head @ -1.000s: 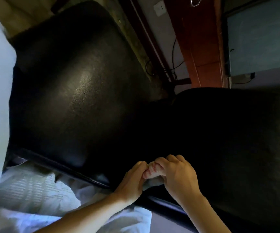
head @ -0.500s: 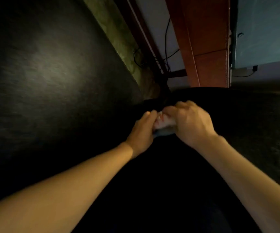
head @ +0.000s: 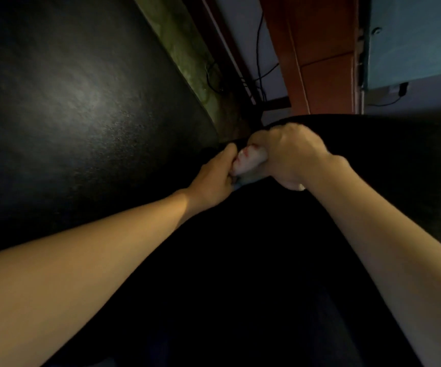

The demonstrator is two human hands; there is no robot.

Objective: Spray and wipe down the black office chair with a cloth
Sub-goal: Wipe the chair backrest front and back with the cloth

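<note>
Wiping step, deep in the crease of the chair (head: pixel 68 107).
Its black padding lay under and on both sides of my hands. My right hand (head: pixel 290 154) was curled tight over the bunched cloth (head: pixel 251 160), and my left hand (head: pixel 214 176) pinched its end just beside. Next, I judged, came a firm drag along the seam.

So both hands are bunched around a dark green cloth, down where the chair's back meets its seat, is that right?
Not quite. The cloth is pale, whitish with red marks, not dark green; the head view shows it. The rest stands: the left hand and the right hand both grip it where the back of the black office chair meets its seat.
</note>
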